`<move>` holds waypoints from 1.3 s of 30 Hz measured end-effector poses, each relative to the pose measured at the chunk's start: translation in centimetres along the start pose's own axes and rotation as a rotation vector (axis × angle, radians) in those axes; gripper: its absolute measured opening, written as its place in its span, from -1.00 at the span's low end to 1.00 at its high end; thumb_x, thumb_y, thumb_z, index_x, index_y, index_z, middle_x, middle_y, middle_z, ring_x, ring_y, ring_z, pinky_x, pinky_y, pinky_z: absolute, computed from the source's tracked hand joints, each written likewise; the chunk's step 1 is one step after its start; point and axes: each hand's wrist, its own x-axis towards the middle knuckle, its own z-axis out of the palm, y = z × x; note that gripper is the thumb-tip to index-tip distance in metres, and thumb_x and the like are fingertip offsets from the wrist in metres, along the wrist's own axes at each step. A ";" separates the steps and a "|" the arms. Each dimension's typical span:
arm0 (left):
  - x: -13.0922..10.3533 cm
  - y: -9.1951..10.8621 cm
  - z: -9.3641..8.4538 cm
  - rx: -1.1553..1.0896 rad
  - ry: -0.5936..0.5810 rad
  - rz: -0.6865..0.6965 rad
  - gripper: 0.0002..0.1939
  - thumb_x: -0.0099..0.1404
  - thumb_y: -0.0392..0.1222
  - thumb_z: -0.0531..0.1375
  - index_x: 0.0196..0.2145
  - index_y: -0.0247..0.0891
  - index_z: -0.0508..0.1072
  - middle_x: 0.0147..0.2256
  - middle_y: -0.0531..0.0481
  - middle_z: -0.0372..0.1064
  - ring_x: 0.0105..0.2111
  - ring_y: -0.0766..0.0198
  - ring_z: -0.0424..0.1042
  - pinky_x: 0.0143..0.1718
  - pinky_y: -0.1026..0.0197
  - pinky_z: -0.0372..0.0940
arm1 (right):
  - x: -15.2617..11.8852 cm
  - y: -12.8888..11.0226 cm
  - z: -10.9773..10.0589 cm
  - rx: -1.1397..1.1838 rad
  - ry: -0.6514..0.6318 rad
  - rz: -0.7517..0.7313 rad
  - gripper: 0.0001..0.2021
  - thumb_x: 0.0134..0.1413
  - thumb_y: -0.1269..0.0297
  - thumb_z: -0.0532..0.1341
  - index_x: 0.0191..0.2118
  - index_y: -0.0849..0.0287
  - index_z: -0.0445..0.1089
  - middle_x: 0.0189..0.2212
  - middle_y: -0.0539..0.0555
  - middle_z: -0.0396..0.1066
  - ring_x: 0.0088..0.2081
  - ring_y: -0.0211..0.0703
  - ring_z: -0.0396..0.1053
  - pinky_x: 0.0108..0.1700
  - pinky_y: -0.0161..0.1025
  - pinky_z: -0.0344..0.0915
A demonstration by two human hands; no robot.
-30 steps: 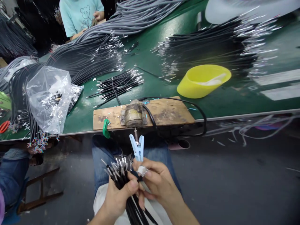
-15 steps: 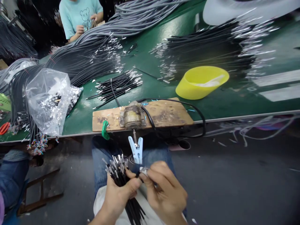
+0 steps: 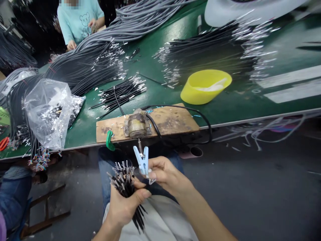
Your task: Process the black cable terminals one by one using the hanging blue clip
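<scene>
Left hand [image 3: 124,207]: grip closed round the black cable bundle [image 3: 126,188], silvery tips up, above the lap.
Right hand [image 3: 164,176]: has moved from beside the left thumb to the blue clip [image 3: 143,163]; cannot tell whether its grip pinches clip or silvery scrap [image 3: 151,181].
Bundle: in 1 hand; attention, seemingly, is at the clip below the bench [image 3: 165,92].

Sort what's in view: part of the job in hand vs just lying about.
Likely in the job:
black cables, in left grip
blue clothespin, at right grip
motor-like device

Apparently just lying about:
yellow container
wooden stool
grey cables
</scene>
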 end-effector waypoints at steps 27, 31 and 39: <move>-0.5 -0.2 -0.6 -0.022 0.059 0.034 -0.87 -0.04 -0.21 0.35 -0.53 -0.33 0.52 -0.49 -0.04 0.39 -0.42 0.23 0.36 -0.30 0.21 0.28 | 0.6 1.9 -0.9 0.087 0.085 -0.164 -0.60 -0.17 -0.09 0.28 -0.54 0.22 0.41 -0.69 -0.05 0.21 -0.60 -0.31 0.15 -0.52 -0.34 0.17; -0.9 -0.6 -0.9 -0.054 0.001 -0.046 -0.85 -0.01 -0.18 0.33 -0.50 -0.34 0.55 -0.52 -0.04 0.37 -0.50 0.30 0.31 -0.40 0.26 0.26 | -1.5 3.1 -1.1 -0.170 0.066 -0.261 -0.64 -0.22 -0.02 0.33 -0.49 0.22 0.37 -0.60 -0.01 0.26 -0.56 -0.29 0.20 -0.52 -0.34 0.17; -0.8 -1.9 -1.3 -0.165 0.044 -0.173 -0.87 -0.02 -0.25 0.31 -0.50 -0.37 0.49 -0.37 -0.04 0.35 -0.59 0.48 0.19 -0.56 0.35 0.16 | -2.3 2.1 1.0 -0.900 0.430 -0.655 -0.92 -0.03 0.29 0.25 -0.37 0.16 0.39 -0.55 -0.01 0.25 -0.50 -0.22 0.18 -0.46 -0.30 0.18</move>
